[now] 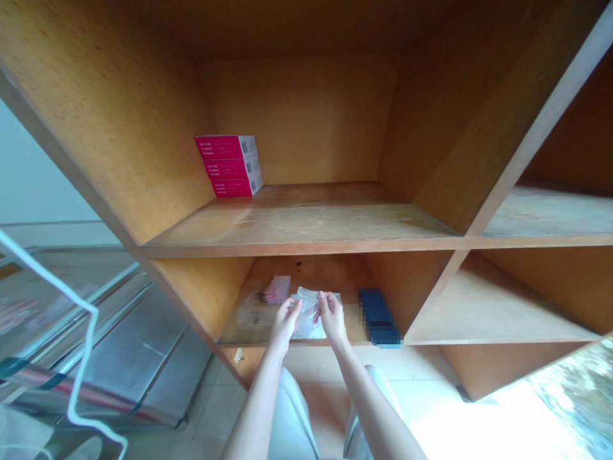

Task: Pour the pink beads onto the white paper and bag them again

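A clear plastic bag [309, 305] is pinched between my two hands over the front of the lower shelf. My left hand [287, 318] grips its left edge with thumb and fingers. On the other side, my right hand [331, 315] has the upper right of the bag pinched. More clear plastic lies beneath, and I cannot tell whether it is part of the same bag. Just left of my hands, a small clear packet with pink pieces [278, 291] rests on the shelf. To the right lies a dark blue item [379, 316], partly blurred out.
Red and white boxes [232, 166] are stacked at the left of the upper shelf [316, 214]. A wooden divider [435, 291] bounds the lower compartment on the right. At far left stand a white bent rod [86, 345] and metal-framed panels [124, 345].
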The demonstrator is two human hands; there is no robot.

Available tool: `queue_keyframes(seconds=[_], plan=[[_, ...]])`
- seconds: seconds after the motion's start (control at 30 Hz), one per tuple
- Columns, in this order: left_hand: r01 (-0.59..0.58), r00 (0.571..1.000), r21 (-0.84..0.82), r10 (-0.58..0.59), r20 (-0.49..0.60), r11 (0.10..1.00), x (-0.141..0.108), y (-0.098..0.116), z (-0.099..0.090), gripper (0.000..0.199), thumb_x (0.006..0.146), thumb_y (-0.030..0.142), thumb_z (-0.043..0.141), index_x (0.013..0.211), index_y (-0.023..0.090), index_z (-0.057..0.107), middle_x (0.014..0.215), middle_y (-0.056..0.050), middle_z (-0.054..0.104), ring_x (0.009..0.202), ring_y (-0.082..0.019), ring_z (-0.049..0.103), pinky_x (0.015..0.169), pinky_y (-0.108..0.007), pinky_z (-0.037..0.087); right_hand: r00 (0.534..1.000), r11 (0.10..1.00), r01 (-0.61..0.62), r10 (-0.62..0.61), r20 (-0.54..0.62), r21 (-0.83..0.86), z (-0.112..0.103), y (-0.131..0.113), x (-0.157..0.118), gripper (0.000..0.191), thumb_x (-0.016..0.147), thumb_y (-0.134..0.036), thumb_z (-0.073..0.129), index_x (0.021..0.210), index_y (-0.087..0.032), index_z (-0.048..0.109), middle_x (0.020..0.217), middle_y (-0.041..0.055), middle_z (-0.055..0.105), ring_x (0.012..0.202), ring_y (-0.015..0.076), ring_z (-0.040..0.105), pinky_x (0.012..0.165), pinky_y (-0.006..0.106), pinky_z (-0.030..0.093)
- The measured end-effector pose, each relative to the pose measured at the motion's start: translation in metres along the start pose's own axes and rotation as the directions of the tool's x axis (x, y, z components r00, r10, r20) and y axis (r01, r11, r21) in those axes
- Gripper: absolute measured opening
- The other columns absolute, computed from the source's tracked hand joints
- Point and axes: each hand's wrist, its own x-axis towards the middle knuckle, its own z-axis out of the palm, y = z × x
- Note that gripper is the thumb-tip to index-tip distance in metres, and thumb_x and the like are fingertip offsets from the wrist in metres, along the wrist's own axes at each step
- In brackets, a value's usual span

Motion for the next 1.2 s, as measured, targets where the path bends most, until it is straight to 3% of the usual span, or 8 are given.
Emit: queue_keyframes(seconds=[0.13,0.27,0.37,0.6,0.9,1.2], plan=[[-0.005,1.0,-0.044,0.004,-0.024,0.999,0.002,-0.004,0.005,0.037,0.064,0.051,0.061,0.07,0.017,0.048,0.044,0.01,0.031,0.037,-0.004,0.026,0.038,-0.017,0.016,0.999,1.0,-0.008,0.008,-0.043,0.002,0.002,0.0,0.002,0.035,0.081,-0.052,0.039,0.069,-0.02,0.043,0.044,-0.0068,0.044,0.034,0.0091,0.041,0.036,0.02,0.032],[-0.032,0.999,-0.09,0.032,-0.004,0.995,0.002,-0.004,0.006,0.031,0.067,0.044,0.061,0.079,0.017,0.054,0.061,0.004,0.052,0.053,-0.007,0.048,0.048,-0.016,0.033,1.0,0.999,0.013,-0.014,-0.021,-0.052,-0.003,-0.002,0.004,0.035,0.08,-0.052,0.042,0.065,-0.019,0.044,0.046,-0.0057,0.043,0.04,0.0093,0.042,0.041,0.02,0.036],[-0.044,0.999,-0.105,0.047,0.019,0.993,0.005,0.001,0.007,0.029,0.067,0.043,0.062,0.077,0.016,0.056,0.073,0.0,0.059,0.067,-0.011,0.055,0.059,-0.018,0.04,0.999,0.996,0.026,-0.024,0.029,-0.085,-0.007,-0.004,0.003,0.036,0.079,-0.051,0.044,0.062,-0.019,0.046,0.046,-0.005,0.043,0.042,0.0094,0.042,0.044,0.021,0.036],[-0.092,0.996,-0.047,0.091,-0.013,0.995,0.013,0.007,0.009,0.032,0.065,0.044,0.063,0.075,0.014,0.058,0.067,-0.002,0.061,0.062,-0.013,0.056,0.056,-0.021,0.041,0.998,1.0,0.021,-0.023,0.058,0.022,-0.008,-0.002,0.003,0.032,0.074,-0.049,0.053,0.067,-0.018,0.053,0.054,-0.0022,0.053,0.049,0.011,0.05,0.05,0.023,0.041],[-0.143,0.987,-0.035,0.145,0.071,0.989,0.015,-0.001,0.006,0.029,0.065,0.04,0.064,0.076,0.013,0.062,0.074,-0.004,0.065,0.071,-0.015,0.058,0.067,-0.025,0.043,0.996,0.998,0.05,-0.052,0.072,0.04,-0.013,-0.001,0.005,0.027,0.072,-0.045,0.056,0.071,-0.018,0.056,0.06,0.0007,0.058,0.054,0.013,0.055,0.054,0.025,0.045],[-0.115,0.993,-0.04,0.116,0.025,0.993,0.011,0.007,0.012,0.027,0.063,0.039,0.065,0.071,0.013,0.063,0.066,-0.002,0.063,0.061,-0.012,0.055,0.058,-0.021,0.04,0.996,0.996,0.063,-0.066,0.062,0.057,-0.016,-0.007,0.003,0.025,0.073,-0.042,0.056,0.069,-0.018,0.057,0.057,0.0,0.057,0.053,0.0125,0.053,0.053,0.024,0.042]])
